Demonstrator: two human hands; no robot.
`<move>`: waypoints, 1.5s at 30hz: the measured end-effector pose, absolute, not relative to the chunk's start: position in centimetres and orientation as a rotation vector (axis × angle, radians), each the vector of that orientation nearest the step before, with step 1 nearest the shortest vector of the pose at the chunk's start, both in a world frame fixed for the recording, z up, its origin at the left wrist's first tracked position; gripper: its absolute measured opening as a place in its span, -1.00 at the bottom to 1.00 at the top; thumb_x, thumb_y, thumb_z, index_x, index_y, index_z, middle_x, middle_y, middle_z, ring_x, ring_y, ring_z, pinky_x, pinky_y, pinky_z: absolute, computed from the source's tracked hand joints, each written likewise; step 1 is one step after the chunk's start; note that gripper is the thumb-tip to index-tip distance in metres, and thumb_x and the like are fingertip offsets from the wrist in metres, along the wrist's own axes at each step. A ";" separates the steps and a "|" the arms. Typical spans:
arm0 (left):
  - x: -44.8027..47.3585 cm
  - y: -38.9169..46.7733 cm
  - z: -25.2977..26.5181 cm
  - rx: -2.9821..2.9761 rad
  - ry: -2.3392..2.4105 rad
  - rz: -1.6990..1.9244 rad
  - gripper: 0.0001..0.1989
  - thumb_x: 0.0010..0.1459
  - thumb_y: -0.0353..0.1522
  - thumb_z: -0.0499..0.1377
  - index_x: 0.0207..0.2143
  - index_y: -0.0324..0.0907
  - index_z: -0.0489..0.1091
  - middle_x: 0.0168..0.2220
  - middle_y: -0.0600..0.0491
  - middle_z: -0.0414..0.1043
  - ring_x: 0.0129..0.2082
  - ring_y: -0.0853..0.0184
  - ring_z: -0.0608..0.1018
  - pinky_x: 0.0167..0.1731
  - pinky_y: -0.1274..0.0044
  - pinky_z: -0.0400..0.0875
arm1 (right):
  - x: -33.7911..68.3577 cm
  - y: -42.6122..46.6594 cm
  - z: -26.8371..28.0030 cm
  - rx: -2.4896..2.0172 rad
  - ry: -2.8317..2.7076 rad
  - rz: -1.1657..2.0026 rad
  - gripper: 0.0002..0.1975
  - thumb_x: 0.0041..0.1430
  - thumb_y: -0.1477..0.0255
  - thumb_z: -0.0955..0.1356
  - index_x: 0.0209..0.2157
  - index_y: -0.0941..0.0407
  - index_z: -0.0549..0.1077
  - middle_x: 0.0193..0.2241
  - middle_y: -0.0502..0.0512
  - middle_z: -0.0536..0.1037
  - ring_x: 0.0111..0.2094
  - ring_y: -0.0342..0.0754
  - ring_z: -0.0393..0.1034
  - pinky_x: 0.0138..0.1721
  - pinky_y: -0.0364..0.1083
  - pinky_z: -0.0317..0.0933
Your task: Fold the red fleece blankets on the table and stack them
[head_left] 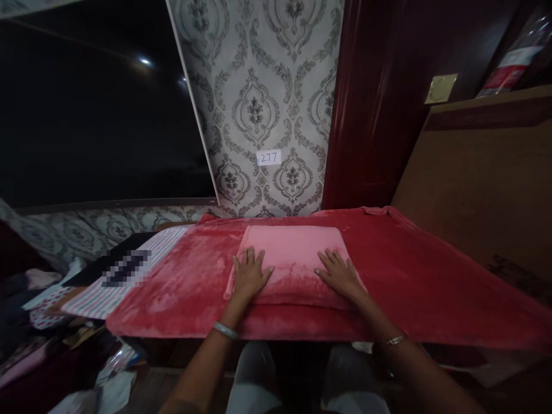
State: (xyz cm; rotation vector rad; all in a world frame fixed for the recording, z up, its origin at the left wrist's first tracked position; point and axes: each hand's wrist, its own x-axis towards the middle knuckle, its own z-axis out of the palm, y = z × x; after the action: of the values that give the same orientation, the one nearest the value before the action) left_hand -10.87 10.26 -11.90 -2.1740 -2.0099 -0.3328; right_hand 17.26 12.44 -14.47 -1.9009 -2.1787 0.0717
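Observation:
A folded pink plush blanket point(295, 247) lies in front of me on a red plush cloth point(409, 276) that covers the table. My left hand point(250, 275) rests flat on the left side of the folded blanket, fingers spread. On its right side lies my right hand point(340, 273), also flat with the fingers apart. Neither hand grips anything. The blanket's near edge forms a thick, rounded fold between my forearms.
Left of the red cloth are a striped cloth point(103, 296) and a blurred-out dark item. A large black screen point(99, 109) hangs behind. A tall cardboard box point(483, 190) stands at the right, with a plastic bottle point(515, 60) above. Clothes point(26, 299) are piled at far left.

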 end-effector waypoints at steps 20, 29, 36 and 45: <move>-7.0 5.3 -17.6 -2.530 -1.372 -0.558 -0.18 0.14 -0.22 0.20 0.40 0.06 -0.04 0.45 -0.02 -0.16 0.42 -0.06 -0.06 0.29 -0.05 -0.05 | 11.6 22.3 -11.0 -1.450 -2.579 0.234 -0.43 0.39 0.18 0.10 0.38 -0.04 0.07 0.42 0.06 -0.07 0.42 0.10 -0.27 0.34 0.27 -0.38; -7.1 5.3 -18.2 -2.480 -1.334 -0.585 -0.14 0.11 -0.29 0.21 0.41 0.02 -0.08 0.45 -0.01 -0.19 0.42 -0.05 -0.07 0.29 -0.03 -0.05 | 11.1 25.8 -12.1 -1.665 -2.432 0.310 -0.41 0.39 0.14 0.07 0.38 -0.03 0.06 0.38 0.12 0.09 0.37 0.11 -0.07 0.33 0.27 -0.34; -7.0 5.1 -18.1 -2.480 -1.350 -0.576 -0.12 0.10 -0.32 0.21 0.41 0.02 -0.09 0.46 0.00 -0.20 0.42 -0.04 -0.06 0.29 -0.01 -0.07 | 10.9 25.5 -12.0 -1.725 -2.423 0.336 -0.40 0.39 0.14 0.06 0.39 -0.05 0.01 0.41 0.09 0.01 0.40 0.08 -0.15 0.34 0.23 -0.43; -8.8 5.2 -16.8 -2.375 -1.344 -0.600 -0.27 0.17 -0.36 0.15 0.37 -0.05 0.05 0.40 -0.07 0.03 0.37 0.01 0.11 0.30 -0.03 -0.18 | 6.4 22.2 -8.5 -1.422 -2.595 0.412 -0.34 0.35 0.06 0.13 0.41 -0.12 -0.06 0.44 0.02 -0.19 0.43 0.09 -0.37 0.34 0.24 -0.35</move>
State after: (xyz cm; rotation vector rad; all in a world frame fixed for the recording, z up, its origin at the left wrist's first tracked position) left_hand -8.83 5.23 -16.76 -2.3747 -1.3439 -0.5999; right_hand 6.41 22.24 -8.52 -1.4217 -2.5953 0.4121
